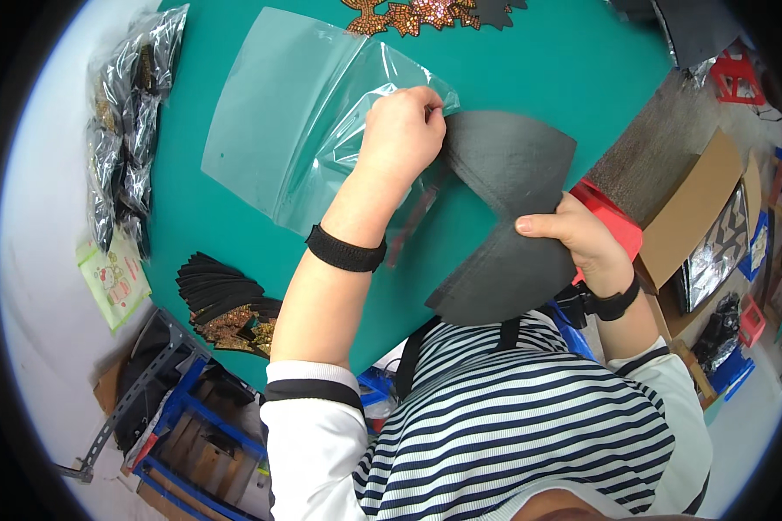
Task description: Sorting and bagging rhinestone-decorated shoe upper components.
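Observation:
My left hand (401,130) pinches the open edge of a clear plastic bag (295,130) that lies on the green table (539,61). My right hand (573,234) grips the lower right side of a black bat-shaped felt piece (504,191), thumb on top. The upper tip of the black piece meets the bag's mouth right by my left fingers. Both wrists wear black bands.
A fanned stack of black and glittery pieces (226,304) lies at the table's near left edge. Filled clear bags (126,113) pile at the far left. Sequinned orange shapes (417,13) sit at the top. An open cardboard box (695,208) stands to the right.

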A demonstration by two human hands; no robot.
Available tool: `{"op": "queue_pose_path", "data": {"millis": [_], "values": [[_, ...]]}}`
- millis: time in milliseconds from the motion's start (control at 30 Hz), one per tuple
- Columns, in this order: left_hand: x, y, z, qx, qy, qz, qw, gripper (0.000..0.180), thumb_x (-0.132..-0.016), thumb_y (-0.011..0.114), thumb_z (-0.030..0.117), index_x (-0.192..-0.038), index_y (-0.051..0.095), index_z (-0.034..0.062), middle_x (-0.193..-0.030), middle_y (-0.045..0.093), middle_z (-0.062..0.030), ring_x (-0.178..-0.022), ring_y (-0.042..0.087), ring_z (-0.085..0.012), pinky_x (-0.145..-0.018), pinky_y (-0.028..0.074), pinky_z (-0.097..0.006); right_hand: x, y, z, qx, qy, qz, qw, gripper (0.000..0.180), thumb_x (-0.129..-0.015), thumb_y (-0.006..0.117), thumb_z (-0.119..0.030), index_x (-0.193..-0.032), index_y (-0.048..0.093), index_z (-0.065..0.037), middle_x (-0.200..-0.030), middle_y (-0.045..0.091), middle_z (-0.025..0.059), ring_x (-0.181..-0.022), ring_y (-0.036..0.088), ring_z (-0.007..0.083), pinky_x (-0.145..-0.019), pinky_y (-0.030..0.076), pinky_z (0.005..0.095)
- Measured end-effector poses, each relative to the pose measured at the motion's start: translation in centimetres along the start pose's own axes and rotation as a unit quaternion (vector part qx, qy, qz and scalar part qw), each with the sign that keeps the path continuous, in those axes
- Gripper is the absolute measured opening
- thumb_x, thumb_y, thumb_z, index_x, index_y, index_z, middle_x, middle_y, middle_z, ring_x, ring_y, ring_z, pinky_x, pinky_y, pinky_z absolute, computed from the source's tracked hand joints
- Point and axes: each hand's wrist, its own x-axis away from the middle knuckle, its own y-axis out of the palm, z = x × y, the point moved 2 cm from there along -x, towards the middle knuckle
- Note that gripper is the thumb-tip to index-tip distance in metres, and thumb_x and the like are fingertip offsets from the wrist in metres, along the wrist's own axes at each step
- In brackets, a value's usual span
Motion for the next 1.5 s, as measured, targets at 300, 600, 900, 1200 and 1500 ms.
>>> {"op": "queue_pose_path", "data": {"millis": [300,600,900,1200,1500], "values": [[1.2,-2.2,2.3,0.018,-0.068,-0.009,0.998,0.013,-0.072,0.058,0.009,-0.080,0.065,0.0008,-0.070,0.064,-0.0159,-0.066,0.063,-0.0311,-0.066,0.050,-0.038,0.0,2.0,-0.1,0.079,-0.040,0.009,0.996,0.057,-0.067,0.075,-0.020,-0.109,0.054,0.012,-0.102,0.061,0.0177,-0.094,0.059,0.0220,-0.081,0.046,0.0297],[2.6,-2.5,3.6,0.032,-0.022,0.023,0.999,0.011,-0.074,0.058,0.007,-0.080,0.064,-0.0001,-0.077,0.062,-0.0177,-0.069,0.061,-0.0321,-0.067,0.049,-0.040,0.4,2.3,-1.1,0.075,-0.018,0.040,0.996,0.056,-0.067,0.075,-0.017,-0.109,0.052,0.013,-0.102,0.061,0.0176,-0.089,0.061,0.0212,-0.078,0.048,0.0286],[2.8,-2.8,4.0,0.016,-0.033,0.049,0.998,0.012,-0.074,0.059,0.008,-0.082,0.065,0.0015,-0.074,0.062,-0.0161,-0.067,0.061,-0.0308,-0.064,0.048,-0.039,-1.3,1.2,-0.4,0.090,0.016,-0.013,0.996,0.055,-0.069,0.074,-0.017,-0.109,0.052,0.012,-0.102,0.061,0.0178,-0.089,0.062,0.0223,-0.077,0.049,0.0301],[4.1,-1.2,1.2,-0.045,-0.092,0.071,0.992,0.028,-0.073,0.067,0.021,-0.094,0.060,0.0033,-0.091,0.059,-0.0153,-0.085,0.058,-0.0317,-0.073,0.048,-0.040,-0.5,1.1,-1.8,0.122,-0.008,0.041,0.992,0.059,-0.069,0.074,-0.021,-0.107,0.051,0.018,-0.100,0.061,0.0210,-0.091,0.061,0.0249,-0.080,0.047,0.0301],[5.8,0.8,0.9,-0.116,-0.255,0.082,0.956,0.057,-0.072,0.069,0.031,-0.116,0.045,0.0050,-0.106,0.053,-0.0160,-0.099,0.052,-0.0347,-0.079,0.047,-0.044,-1.1,0.0,-2.0,0.153,0.015,0.040,0.987,0.062,-0.069,0.074,-0.021,-0.112,0.049,0.017,-0.106,0.059,0.0232,-0.094,0.060,0.0270,-0.080,0.048,0.0325]]}}
